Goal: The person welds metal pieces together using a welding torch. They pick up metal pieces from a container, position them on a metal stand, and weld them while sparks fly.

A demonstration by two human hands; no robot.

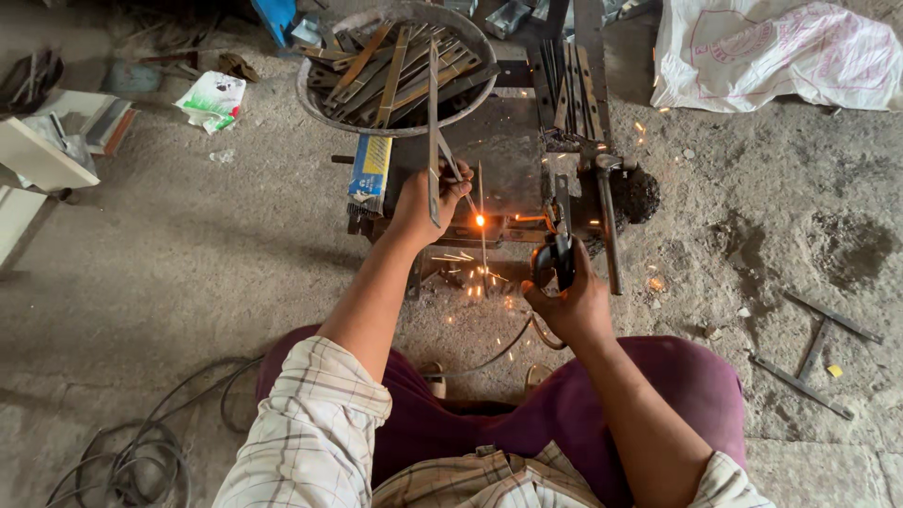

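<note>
Strip (434, 132) of flat steel pinched upright in left hand (420, 202), long axis running 12 to 6. Arc spark (480, 220) sits at 3 o'clock of that hand, close. Right hand (571, 306) closed around black electrode holder (557, 259), arc at its 10 o'clock, farther off.

Steel bowl (320, 94) and hammer (607, 221) flank weld spot; bare floor (207, 263) left open.

A single head-worn camera looks steeply down from above the seated person's lap, facing forward over both forearms. It sits close to the small dark metal welding stand (513, 169) at mid-frame, with the round metal basin of flat steel strips (395, 66) at the top edge and grey concrete floor (188, 263) all around.
</note>
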